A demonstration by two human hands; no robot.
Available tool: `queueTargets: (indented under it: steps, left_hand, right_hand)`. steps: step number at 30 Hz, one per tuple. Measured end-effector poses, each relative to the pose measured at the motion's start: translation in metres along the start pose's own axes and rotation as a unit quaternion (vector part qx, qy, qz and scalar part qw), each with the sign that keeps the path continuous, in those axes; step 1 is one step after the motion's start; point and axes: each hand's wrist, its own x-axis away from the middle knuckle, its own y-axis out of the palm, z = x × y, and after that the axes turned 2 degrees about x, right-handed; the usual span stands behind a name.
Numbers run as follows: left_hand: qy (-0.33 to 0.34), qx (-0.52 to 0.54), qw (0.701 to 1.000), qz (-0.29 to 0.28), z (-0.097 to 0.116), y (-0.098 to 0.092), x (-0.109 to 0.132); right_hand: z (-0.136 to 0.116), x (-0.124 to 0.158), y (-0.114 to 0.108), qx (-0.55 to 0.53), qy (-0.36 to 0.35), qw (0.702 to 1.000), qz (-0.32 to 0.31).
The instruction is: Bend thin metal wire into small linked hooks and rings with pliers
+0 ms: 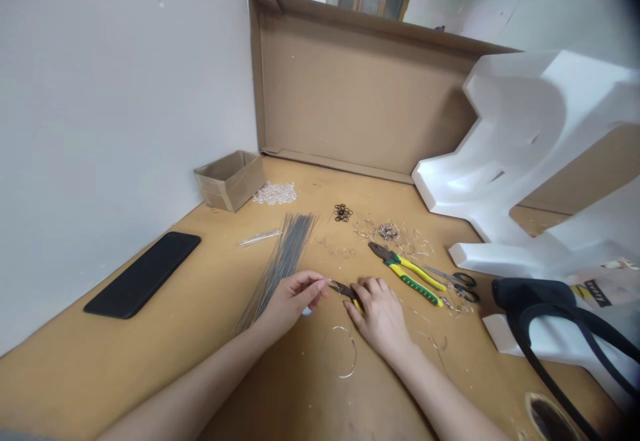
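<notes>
My left hand (297, 297) pinches a thin piece of wire (329, 281) between thumb and fingertips. Its far end meets the dark jaws of small needle-nose pliers (344, 289). My right hand (377, 311) is wrapped over the yellow handles of these pliers, hiding most of them. A bundle of straight grey wires (293, 247) lies beside my left hand, partly under the wrist. Between my forearms a curved length of wire (355, 354) rests on the table. Whether the jaws are closed on the wire is too small to tell.
Yellow-green combination pliers (413, 277), black-handled scissors (465, 284) and tangled wire (390, 231) lie to the right. Black rings (343, 213), clear beads (276, 193) and a small cardboard box (233, 184) sit farther back. A black phone (145, 274) is left; white foam (450, 181) stands right.
</notes>
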Motion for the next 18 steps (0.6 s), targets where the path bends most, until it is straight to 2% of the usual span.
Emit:
queueTargets:
  steps: [11, 18]
  left_hand:
    - [-0.003, 0.005, 1.000, 0.001, -0.0010, -0.0001, -0.0005]
    - [0.008, -0.002, 1.000, -0.003, 0.0011, -0.0001, -0.0001]
  right_hand:
    - [-0.0023, -0.0004, -0.0013, -0.008, -0.036, 0.999, 0.006]
    - [-0.0024, -0.0002, -0.0018, -0.001, -0.034, 0.999, 0.017]
